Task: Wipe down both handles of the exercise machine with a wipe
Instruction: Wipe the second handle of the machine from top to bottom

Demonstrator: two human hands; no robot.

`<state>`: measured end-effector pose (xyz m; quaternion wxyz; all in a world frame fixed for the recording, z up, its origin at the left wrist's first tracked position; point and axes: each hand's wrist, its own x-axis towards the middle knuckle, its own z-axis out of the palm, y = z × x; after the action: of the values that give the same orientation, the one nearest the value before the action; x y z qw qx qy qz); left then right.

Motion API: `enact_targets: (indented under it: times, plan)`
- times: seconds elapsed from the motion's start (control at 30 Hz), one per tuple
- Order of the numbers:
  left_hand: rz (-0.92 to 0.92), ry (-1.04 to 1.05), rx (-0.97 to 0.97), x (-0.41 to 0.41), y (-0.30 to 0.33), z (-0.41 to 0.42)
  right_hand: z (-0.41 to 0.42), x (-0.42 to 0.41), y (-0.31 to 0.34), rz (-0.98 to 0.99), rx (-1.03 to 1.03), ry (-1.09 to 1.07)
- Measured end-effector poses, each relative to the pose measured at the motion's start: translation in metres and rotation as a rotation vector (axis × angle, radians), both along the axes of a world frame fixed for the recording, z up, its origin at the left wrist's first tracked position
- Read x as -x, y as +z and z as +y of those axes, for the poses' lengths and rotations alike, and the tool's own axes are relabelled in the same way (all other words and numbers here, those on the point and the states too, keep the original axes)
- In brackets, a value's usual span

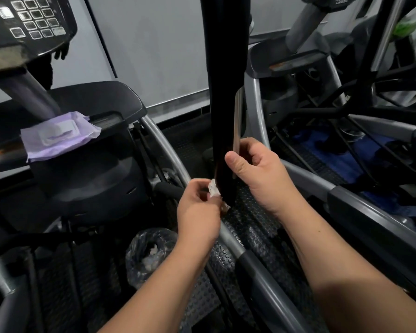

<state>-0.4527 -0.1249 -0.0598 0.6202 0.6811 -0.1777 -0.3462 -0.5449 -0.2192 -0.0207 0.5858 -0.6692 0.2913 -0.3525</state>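
The left hand [198,207] is the grip on the white wipe [214,191], pinching it in curled fingers against the lower left side of the black handle [220,92], which rises upright through the middle of the view. Just right of the handle, the right hand [257,169] clasps it slightly higher, thumb laid across its front, fingers curled behind. Both forearms reach up from below. Well left of the handle, a purple wipes pack [58,135] lies on the machine's ledge

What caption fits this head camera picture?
Left hand rubs a wipe on the black handle; right hand steadies it.
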Motion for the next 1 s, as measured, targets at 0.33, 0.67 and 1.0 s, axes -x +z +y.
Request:
enact_targets:
  times: [0.33,0.67,1.0]
  plan:
    - [0.084,0.070,0.024,0.010,-0.012,0.002,0.004,-0.002,-0.002,0.005,0.023,-0.029]
    - [0.040,0.091,0.025,0.024,-0.024,0.008,0.006,-0.001,0.000,0.002,0.026,-0.004]
    - [0.067,0.103,0.058,0.025,-0.016,0.004,0.005,0.000,0.002,0.001,0.038,0.005]
